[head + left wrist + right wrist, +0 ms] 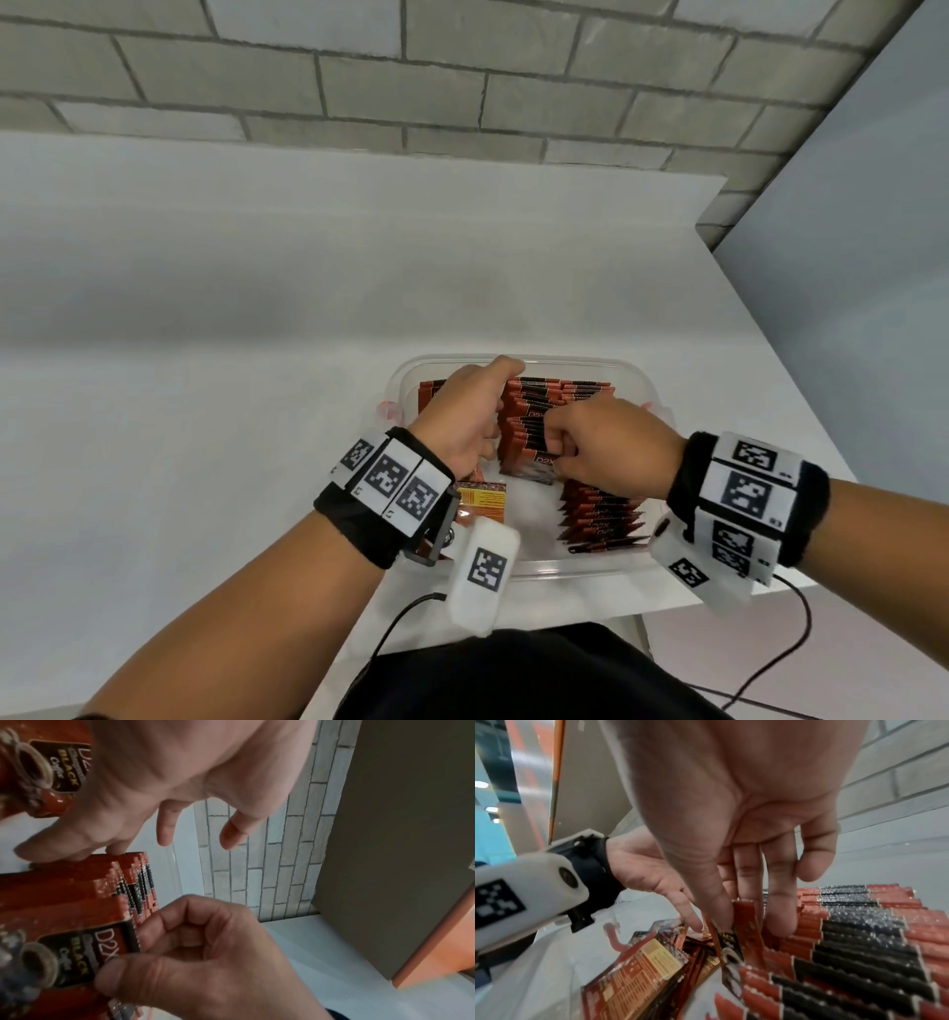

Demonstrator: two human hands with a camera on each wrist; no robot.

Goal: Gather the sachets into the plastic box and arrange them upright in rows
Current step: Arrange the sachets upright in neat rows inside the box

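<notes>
A grey brick wall (359, 77) stood behind the white table (205, 308), and the clear plastic box (637, 375) sat at the table's near edge. Inside it, red and black sachets (575, 393) stood upright in rows (a few lay flat at the near left corner). The right hand (611, 442) pinched one sachet (744, 923) between thumb and fingers. The left hand (464, 411) had relaxed fingers, touching the sachet tops.

Bare forearms, black wristbands (683, 473) with white checker-marker tiles (390, 475) — white camera pods (480, 573), black cables (801, 632) — dark clothing below.
</notes>
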